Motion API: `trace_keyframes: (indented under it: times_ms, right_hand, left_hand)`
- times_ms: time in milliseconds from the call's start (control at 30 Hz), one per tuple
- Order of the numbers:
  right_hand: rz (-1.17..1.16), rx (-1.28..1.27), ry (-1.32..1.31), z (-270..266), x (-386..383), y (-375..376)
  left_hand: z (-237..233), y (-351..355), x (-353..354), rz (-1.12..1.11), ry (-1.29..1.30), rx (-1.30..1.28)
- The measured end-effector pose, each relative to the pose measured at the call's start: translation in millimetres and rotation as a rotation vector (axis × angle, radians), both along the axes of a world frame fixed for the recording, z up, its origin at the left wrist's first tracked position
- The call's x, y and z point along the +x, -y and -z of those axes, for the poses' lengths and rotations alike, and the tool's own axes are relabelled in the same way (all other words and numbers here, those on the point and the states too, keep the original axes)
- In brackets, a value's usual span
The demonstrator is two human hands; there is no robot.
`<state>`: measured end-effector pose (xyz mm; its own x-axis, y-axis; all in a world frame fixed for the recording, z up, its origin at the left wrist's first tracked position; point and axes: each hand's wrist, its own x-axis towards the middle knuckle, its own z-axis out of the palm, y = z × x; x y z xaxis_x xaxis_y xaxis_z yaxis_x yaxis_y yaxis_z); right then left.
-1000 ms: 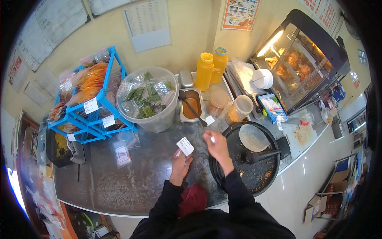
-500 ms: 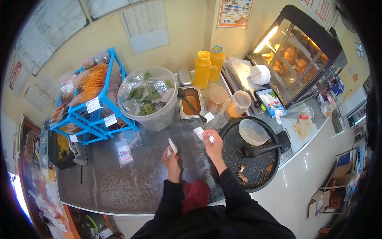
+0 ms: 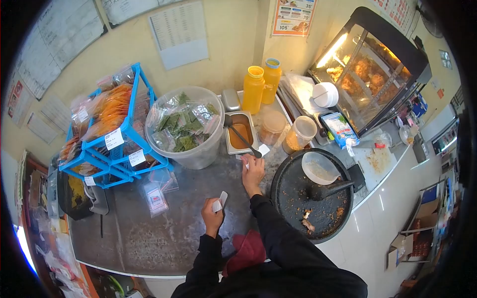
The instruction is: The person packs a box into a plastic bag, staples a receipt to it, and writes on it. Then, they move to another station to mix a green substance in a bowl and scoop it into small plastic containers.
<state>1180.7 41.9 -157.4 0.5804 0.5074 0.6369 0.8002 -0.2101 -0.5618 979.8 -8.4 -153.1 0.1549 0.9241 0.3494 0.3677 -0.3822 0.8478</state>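
My left hand (image 3: pixel 211 218) is closed around a small stack of white paper slips (image 3: pixel 219 201), just above the dark tabletop. Farther forward, my right hand (image 3: pixel 254 176) is pinched on a small white slip (image 3: pixel 247 164), mostly hidden by the fingers. That hand is just in front of the metal pan (image 3: pixel 255 135) of brown sauce, which has a black ladle (image 3: pixel 241 134) resting in it. Another white slip (image 3: pixel 264 149) lies by the ladle's handle end. A clear bag with a printed label (image 3: pixel 156 200) lies to the left of my left hand.
A bucket of bagged green leaves (image 3: pixel 191 161) and blue baskets of packets (image 3: pixel 130 130) stand at the back left. On the right are a round black pan (image 3: pixel 285 218), plastic jars (image 3: pixel 300 134), yellow bottles (image 3: pixel 253 92) and a lit food warmer (image 3: pixel 367 69).
My right hand has moved forward and left with its slip, toward the sauce pan. My left hand has shifted slightly down and turned, still holding the slips.
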Motion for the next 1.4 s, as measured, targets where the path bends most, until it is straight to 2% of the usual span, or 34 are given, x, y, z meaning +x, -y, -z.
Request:
trace_keyframes:
  times_ms: [267,467,667,867,967,1067,1167,1267,1367,1400]
  right_hand:
    - [0.198,0.093,-0.011,1,-13,-19]
    - [0.272,0.063,-0.088,0,-11,-24]
    - [0.313,0.162,-0.263,-7,-12,-30]
    - [0.228,0.218,-0.408,-9,-3,-28]
    - [0.281,0.332,-0.365,-6,3,-29]
    - [0.127,0.306,-0.539,12,17,-32]
    - [0.08,0.141,-0.766,9,30,-36]
    - [0.145,0.069,-0.571,-3,27,-25]
    - [0.367,0.038,-0.272,-1,35,-20]
    - [0.363,-0.104,-0.23,2,35,-18]
  left_hand:
    - [5,2,-1,-0.018,-0.008,0.016]
    - [9,1,-2,-0.004,0.028,-0.005]
    - [9,1,-2,-0.025,0.014,-0.012]
    - [3,0,-1,-0.007,0.026,-0.002]
    - [4,2,-2,-0.026,0.026,-0.02]
    - [12,0,-3,-0.014,0.032,0.01]
    - [8,1,-1,-0.01,0.034,-0.036]
    - [15,0,0,-0.039,0.046,-0.01]
    - [13,0,1,-0.076,0.064,0.026]
    - [13,0,0,-0.082,0.047,0.035]
